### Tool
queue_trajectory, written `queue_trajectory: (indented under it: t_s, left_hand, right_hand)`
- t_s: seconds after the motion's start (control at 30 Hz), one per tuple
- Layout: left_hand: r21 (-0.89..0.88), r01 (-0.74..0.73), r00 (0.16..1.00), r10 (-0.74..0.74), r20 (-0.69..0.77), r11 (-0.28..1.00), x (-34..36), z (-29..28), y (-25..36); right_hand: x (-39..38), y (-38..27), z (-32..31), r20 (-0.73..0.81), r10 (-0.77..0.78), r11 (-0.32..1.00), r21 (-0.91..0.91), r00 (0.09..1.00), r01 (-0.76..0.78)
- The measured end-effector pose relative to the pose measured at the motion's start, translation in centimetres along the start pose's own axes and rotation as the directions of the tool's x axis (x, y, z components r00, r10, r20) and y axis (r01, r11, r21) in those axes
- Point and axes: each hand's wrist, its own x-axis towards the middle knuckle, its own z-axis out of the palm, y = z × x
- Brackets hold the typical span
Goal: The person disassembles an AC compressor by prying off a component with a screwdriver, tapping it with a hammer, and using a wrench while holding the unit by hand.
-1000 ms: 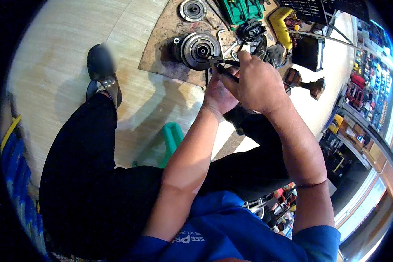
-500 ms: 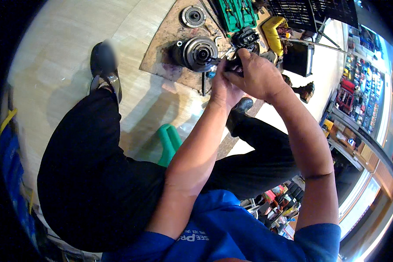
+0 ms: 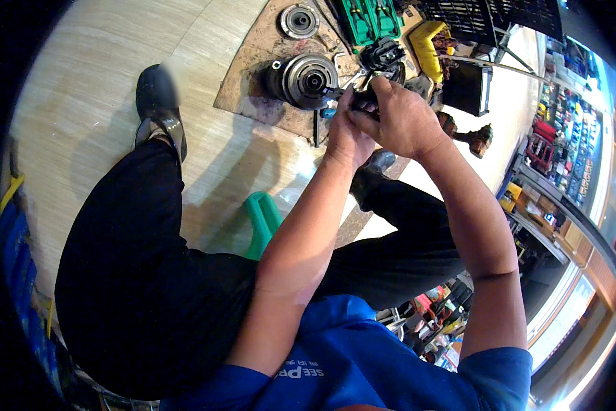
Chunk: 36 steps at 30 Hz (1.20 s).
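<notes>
Both hands meet over the far end of a brown mat on the floor. The right hand is curled closed around a dark tool, whose tip reaches left to a round metal drum-like part lying on the mat. The left hand is closed beside it, fingers pinched on the same tool. A green case lies farther off.

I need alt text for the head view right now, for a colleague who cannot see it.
Seen from above, a seated person's left hand and right hand meet on a dark tool at a round metal drum part on a brown floor mat. A green tool case lies beyond.
</notes>
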Motion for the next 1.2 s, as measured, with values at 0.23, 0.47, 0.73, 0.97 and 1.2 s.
queue_trajectory:
  t_s: [0.23, 0.47, 0.73, 0.97, 1.2]
  left_hand:
    - [0.050, -0.033, 0.999, 0.031, 0.044, 0.998, 0.7, -0.8, 0.3]
    - [0.026, -0.051, 0.997, 0.049, 0.068, 0.998, 0.4, -0.3, 0.2]
    - [-0.068, 0.008, 0.983, 0.004, 0.184, 0.998, 0.5, 0.0, 0.8]
    - [0.008, -0.015, 0.997, 0.015, 0.080, 1.000, 0.4, 0.0, 0.9]
    - [0.054, -0.003, 0.999, 0.000, 0.050, 0.999, 0.2, -0.4, 1.0]
  right_hand:
    - [0.1, -0.4, -0.1, -0.016, 0.026, 0.999, 0.046, 1.000, -0.025]
    - [0.0, -0.7, 0.1, -0.034, 0.043, 0.999, -0.010, 0.998, -0.044]
    - [0.5, -2.2, -0.5, -0.048, 0.026, 0.994, -0.105, 0.998, -0.031]
    - [0.6, -1.8, -0.2, -0.089, -0.018, 0.998, -0.060, 0.996, 0.013]
    - [0.5, -1.8, 0.1, -0.069, -0.018, 0.997, -0.076, 0.997, 0.012]
